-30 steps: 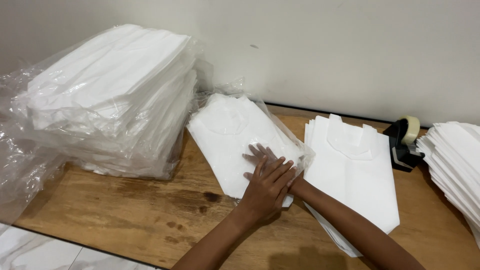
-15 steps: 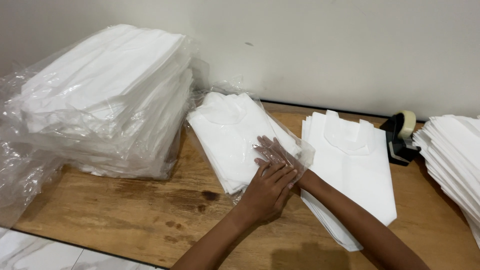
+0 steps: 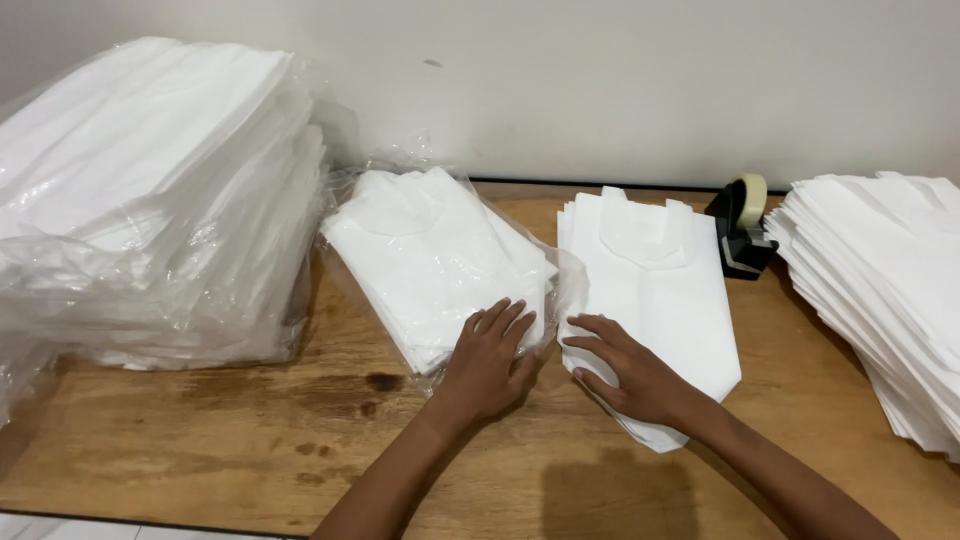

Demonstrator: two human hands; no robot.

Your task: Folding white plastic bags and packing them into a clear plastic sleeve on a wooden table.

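A packet of white bags in clear plastic wrap (image 3: pixel 432 260) lies on the wooden table (image 3: pixel 200 440). My left hand (image 3: pixel 490 362) rests flat on the packet's near end, fingers spread, holding nothing. Just to the right lies a loose stack of white handled bags (image 3: pixel 655 290). My right hand (image 3: pixel 630 375) lies flat on that stack's near left corner, fingers apart. The two hands are side by side, a few centimetres apart.
A tall pile of plastic-wrapped white bag packets (image 3: pixel 150 200) fills the left side. Another stack of white bags (image 3: pixel 890 290) sits at the right edge. A black tape dispenser (image 3: pixel 742 228) stands by the wall (image 3: pixel 600 80) between the stacks.
My hands were stacked together on the wrapped packet; now they have parted, the right hand moving onto the loose stack. The view has shifted slightly.
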